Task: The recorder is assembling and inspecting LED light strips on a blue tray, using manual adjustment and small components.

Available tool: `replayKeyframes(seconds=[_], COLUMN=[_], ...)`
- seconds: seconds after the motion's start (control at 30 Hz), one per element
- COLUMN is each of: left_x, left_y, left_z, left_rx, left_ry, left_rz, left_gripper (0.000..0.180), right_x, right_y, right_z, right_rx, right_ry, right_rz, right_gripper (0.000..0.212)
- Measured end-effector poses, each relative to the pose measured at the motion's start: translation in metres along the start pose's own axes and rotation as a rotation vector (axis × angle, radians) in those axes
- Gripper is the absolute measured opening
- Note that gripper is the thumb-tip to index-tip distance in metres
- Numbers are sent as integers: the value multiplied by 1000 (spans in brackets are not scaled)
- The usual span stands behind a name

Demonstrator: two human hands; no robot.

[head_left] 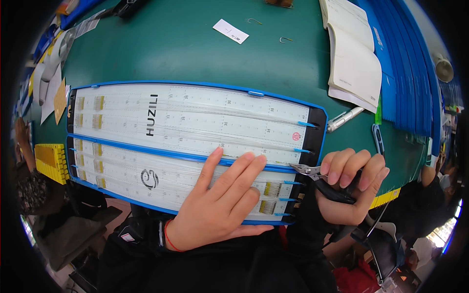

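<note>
An open, blue-rimmed fishing rig case (pixel 205 102) lies before me, its white panels strung lengthwise with thin clear lines. Rows of fine gold hooks (pixel 99 121) sit near its left end, with more hooks (pixel 270 189) at the lower right. Small blue clips (pixel 307 124) hold line ends by the black right end. My left hand (pixel 224 200) rests flat on the lower panel, fingers stretched and slightly apart, fingertips by the middle hinge. In my right hand (pixel 349 183) are small snips (pixel 312 171) with black handles, their metal tips touching or just over the hinge's right end.
Beyond the case on the green table lie a white paper slip (pixel 230 31) and two loose hooks (pixel 286 40). An open notebook (pixel 354 63), a silver pen (pixel 346 119) and stacked blue cases (pixel 413 73) are at right. A yellow holder (pixel 51 163) stands left. Other people sit at both sides.
</note>
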State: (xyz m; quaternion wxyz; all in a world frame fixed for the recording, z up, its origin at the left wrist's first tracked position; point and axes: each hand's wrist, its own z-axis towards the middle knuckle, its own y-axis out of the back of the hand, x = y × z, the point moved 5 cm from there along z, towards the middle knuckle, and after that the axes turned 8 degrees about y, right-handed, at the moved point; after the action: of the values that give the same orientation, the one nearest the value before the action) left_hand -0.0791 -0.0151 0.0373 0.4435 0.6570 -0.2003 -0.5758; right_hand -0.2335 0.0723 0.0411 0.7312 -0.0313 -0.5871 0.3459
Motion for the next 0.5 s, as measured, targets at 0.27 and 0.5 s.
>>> replayKeyframes(seconds=[0.27,0.5], left_x=[1,0], left_y=[-2,0], left_z=[0,1], left_rx=[8,6], left_ry=[4,-4], left_rz=[14,29], left_gripper=[56,56], right_x=[-1,-1], right_y=[-4,-3], right_z=[1,0], right_rx=[43,3], right_ry=[-1,21], right_rz=[-71,-30], right_gripper=[36,37])
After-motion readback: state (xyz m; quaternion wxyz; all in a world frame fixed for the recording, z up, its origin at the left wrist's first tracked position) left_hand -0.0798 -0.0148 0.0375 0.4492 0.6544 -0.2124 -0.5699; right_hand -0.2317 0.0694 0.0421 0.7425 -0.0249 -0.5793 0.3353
